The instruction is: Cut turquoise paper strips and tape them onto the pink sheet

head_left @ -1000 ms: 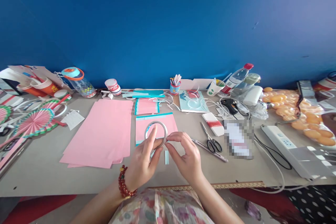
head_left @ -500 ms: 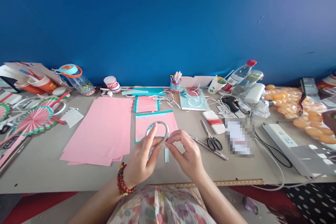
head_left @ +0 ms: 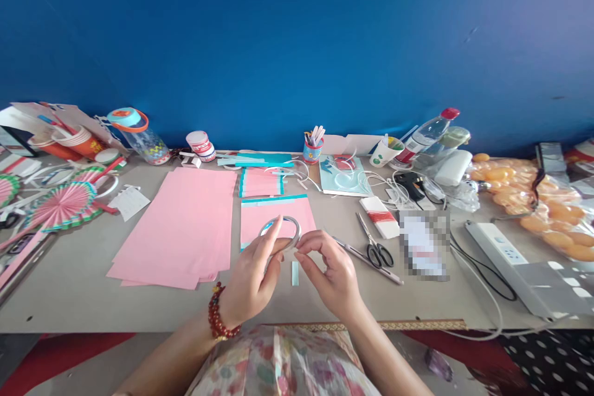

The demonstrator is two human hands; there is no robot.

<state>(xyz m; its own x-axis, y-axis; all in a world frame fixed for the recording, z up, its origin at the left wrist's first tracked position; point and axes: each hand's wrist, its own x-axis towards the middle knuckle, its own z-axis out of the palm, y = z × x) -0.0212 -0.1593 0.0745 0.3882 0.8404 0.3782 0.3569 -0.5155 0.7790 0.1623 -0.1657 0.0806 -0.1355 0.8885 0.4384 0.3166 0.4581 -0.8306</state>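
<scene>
In my left hand (head_left: 253, 275) is a roll of tape (head_left: 297, 232), its ring standing up with my fingers through and around it. My right hand (head_left: 331, 269) is closed in a pinch at the roll's right edge; whatever sits between thumb and forefinger is too small to make out. Just beyond the roll lies a pink sheet (head_left: 301, 210) with a teal strip along its far edge. A short pale strip (head_left: 295, 273) rests on the table between my hands.
Pink paper (head_left: 180, 229) is stacked to the left. Black-handled scissors (head_left: 378, 252) and a box cutter (head_left: 346, 249) lie right of my hands. A power strip (head_left: 501, 247) with cables sits farther right. Cups, bottles and a pen holder (head_left: 314, 150) line the wall.
The view has shifted slightly. Both hands stay close together at the tape roll, which has tilted a little; its ring looks flatter.
</scene>
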